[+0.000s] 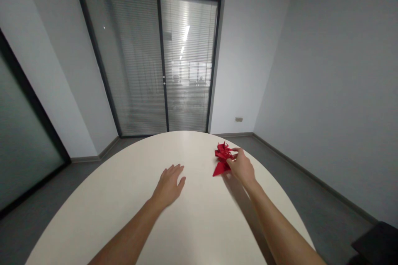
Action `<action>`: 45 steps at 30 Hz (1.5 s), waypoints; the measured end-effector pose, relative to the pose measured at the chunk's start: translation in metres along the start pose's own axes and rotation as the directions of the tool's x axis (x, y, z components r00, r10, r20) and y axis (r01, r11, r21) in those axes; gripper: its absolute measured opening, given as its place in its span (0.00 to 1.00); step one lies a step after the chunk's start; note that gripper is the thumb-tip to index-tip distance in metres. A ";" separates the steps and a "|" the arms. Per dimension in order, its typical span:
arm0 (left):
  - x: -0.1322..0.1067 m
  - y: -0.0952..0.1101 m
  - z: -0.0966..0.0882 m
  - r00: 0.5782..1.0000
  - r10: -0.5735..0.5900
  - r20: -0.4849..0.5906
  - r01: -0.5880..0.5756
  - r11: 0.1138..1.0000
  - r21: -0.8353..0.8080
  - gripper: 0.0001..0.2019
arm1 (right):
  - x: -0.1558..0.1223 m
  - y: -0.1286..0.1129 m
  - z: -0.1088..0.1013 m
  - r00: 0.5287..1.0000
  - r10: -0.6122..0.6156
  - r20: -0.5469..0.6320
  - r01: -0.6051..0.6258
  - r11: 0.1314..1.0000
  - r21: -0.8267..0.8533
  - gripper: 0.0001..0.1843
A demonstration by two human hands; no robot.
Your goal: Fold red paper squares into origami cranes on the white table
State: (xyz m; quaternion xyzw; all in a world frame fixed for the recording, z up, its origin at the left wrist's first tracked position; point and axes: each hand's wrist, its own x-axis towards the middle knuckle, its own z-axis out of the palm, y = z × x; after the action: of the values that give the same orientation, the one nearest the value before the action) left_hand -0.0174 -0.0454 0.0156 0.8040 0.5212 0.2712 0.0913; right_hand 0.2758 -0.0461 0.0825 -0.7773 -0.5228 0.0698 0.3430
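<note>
A small heap of red folded paper shapes (222, 154) lies on the white oval table (192, 219), towards its far right. My right hand (241, 167) reaches to the heap and pinches a red folded paper piece (221, 168) at the near side of it, fingers closed on the paper. My left hand (169, 185) rests flat on the tabletop near the middle, palm down, fingers stretched out and holding nothing, well to the left of the red paper.
The table's curved far edge (174, 133) ends before a grey floor. Behind it stands a dark-framed glass door with blinds (155, 62). Grey walls close the room. A dark object (376, 242) shows at the bottom right corner.
</note>
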 end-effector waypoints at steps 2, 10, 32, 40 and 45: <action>0.001 0.007 0.000 0.998 0.034 -0.058 -0.040 0.994 -0.100 0.21 | -0.002 -0.006 0.001 0.996 -0.089 0.022 0.085 0.985 0.150 0.21; 0.004 0.052 -0.002 0.997 -0.031 -0.072 -0.017 0.808 -0.589 0.22 | -0.037 -0.028 0.030 0.786 -0.606 0.121 0.359 0.608 0.708 0.21; 0.022 0.052 0.008 0.971 -0.230 -0.065 0.059 0.496 -0.866 0.14 | -0.054 -0.036 0.066 0.827 -0.521 0.209 0.060 0.452 0.890 0.18; 0.018 0.060 0.003 0.982 -0.187 0.030 0.108 0.420 -0.901 0.17 | -0.056 -0.040 0.059 0.811 -0.551 0.199 0.081 0.441 0.894 0.18; 0.012 0.065 -0.004 0.998 -0.050 0.034 0.053 0.448 -0.892 0.17 | -0.055 -0.040 0.057 0.798 -0.566 0.206 0.079 0.438 0.896 0.17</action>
State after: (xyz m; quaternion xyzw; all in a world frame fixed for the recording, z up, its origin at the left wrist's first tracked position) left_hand 0.0354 -0.0646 0.0514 0.6209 0.3254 0.5003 0.5082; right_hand 0.1944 -0.0589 0.0497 -0.3403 -0.6292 0.4377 0.5447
